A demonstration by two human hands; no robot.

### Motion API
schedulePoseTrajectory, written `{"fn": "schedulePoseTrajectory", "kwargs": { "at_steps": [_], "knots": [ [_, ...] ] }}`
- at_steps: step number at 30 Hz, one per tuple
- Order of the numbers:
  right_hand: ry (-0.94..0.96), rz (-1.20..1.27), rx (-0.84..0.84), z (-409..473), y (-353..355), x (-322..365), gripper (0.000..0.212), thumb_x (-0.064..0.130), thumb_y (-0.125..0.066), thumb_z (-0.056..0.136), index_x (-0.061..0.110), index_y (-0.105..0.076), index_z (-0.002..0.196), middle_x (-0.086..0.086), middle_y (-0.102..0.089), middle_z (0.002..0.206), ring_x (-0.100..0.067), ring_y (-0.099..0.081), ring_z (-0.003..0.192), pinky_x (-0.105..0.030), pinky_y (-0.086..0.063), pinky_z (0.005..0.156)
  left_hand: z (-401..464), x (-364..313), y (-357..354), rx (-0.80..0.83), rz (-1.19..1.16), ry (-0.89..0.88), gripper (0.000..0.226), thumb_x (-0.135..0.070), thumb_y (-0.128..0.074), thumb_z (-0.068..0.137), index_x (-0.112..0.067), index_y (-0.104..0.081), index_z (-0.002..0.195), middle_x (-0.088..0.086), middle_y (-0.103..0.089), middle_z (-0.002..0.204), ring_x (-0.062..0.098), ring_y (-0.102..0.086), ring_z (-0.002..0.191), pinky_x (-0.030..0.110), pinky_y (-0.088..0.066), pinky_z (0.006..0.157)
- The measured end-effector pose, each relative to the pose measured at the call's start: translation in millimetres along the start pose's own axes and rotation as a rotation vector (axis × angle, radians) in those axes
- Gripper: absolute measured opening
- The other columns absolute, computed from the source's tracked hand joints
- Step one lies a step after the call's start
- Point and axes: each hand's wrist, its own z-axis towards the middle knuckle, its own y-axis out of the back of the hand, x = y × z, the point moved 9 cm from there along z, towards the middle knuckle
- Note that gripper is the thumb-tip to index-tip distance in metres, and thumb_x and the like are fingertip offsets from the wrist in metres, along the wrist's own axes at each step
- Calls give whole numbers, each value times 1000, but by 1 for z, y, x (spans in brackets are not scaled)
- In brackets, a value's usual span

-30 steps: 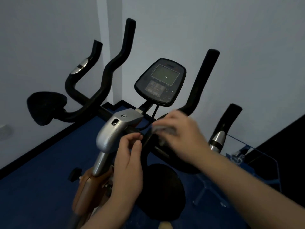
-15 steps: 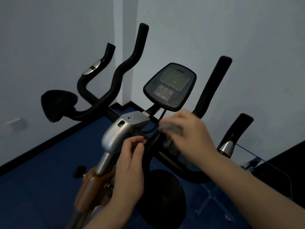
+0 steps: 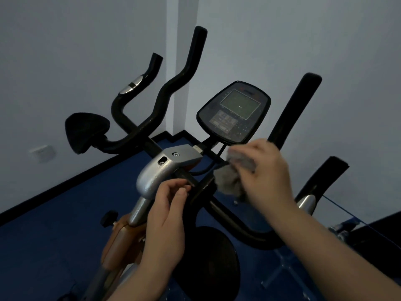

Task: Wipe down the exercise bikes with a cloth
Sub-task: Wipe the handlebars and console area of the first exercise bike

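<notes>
My right hand (image 3: 268,177) had its grip closed around the grey cloth (image 3: 233,177), bunched into a wad that stuck out toward the left from under my fingers. The cloth lay against the black handlebar (image 3: 227,216) just right of the stem, where the bar's long axis ran down and to the right, away from the silver clamp housing (image 3: 160,172). So the bar stretched from the grip toward my own right forearm, and I judged the next stroke would follow that line. The console (image 3: 234,111) stood just above the cloth, apart from it. My left hand (image 3: 168,216) sat nearer the stem, fingers curled and pinched beside the housing, though I could not tell whether it held anything. The right hand was plainly the one placed to wipe.
</notes>
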Motion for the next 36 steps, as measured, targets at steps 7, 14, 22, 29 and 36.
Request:
{"fn": "schedulePoseTrajectory", "kwargs": {
  "at_steps": [7,14,22,29,36],
  "knots": [
    [323,62,667,-48,-40,14,29,18,-66,83,32,-68,108,11,-58,98,-6,-52,94,-30,-48,80,11,-32,-20,164,224,-192,17,-30,-51,87,-36,-63,98,-17,-67,99,1,-63,94,12,-48,76],
    [69,118,541,-53,-25,-11,23,29,-77,71,33,-71,93,16,-67,88,-1,-61,84,-32,-51,77,43,-38,-57,164,309,-206,16,-30,-51,88,-35,-63,97,-20,-67,94,-2,-62,90,24,-50,81],
    [-29,123,412,-24,-9,-24,20,30,-74,73,32,-70,93,13,-69,93,-4,-61,90,-30,-50,84,62,-47,-75,193,343,-253,18,-39,-48,80,-41,-61,93,-24,-66,93,-7,-60,85,10,-45,70],
    [69,57,-290,99,144,-43,21,15,-68,80,21,-71,100,5,-66,100,-5,-58,96,-11,-41,88,84,-51,-148,311,580,-251,17,-33,-48,94,-30,-62,104,-16,-63,91,-1,-58,84,26,-47,73],
    [19,47,-165,121,124,-69,21,14,-67,83,25,-74,99,3,-68,91,-10,-63,85,-17,-48,76,78,-45,-141,292,767,-311,21,-44,-40,94,-35,-59,92,-14,-63,77,0,-57,67,27,-44,58]
  ]
}}
